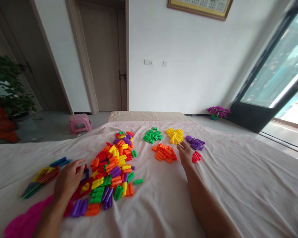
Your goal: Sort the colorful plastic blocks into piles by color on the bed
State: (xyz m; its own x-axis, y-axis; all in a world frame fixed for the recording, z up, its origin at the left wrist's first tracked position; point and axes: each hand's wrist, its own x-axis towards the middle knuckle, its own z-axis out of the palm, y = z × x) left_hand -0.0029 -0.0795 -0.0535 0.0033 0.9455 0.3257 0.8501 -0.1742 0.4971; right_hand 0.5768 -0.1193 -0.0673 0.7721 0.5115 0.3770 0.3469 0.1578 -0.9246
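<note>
My left hand (70, 177) is over the near left of the cloth, fingers apart, above red and blue plastic frames (85, 175) beside a large mixed heap of coloured tube pieces (114, 167). My right hand (185, 152) reaches forward, fingers slightly apart, its tips at the near edge of a yellow pile (175, 135); no piece shows clearly in it. An orange pile (164, 153) lies to its left, a small red-pink group (196, 157) to its right. Behind are a green pile (152, 136) and a purple pile (195, 142).
A pale patterned cloth (161, 205) covers the surface. Flat coloured frames (41, 178) and a bright pink cloth-like item (29, 218) lie at the left. A single green piece (138, 181) sits right of the heap. Beyond stand a pink stool (80, 123) and potted flowers (218, 112).
</note>
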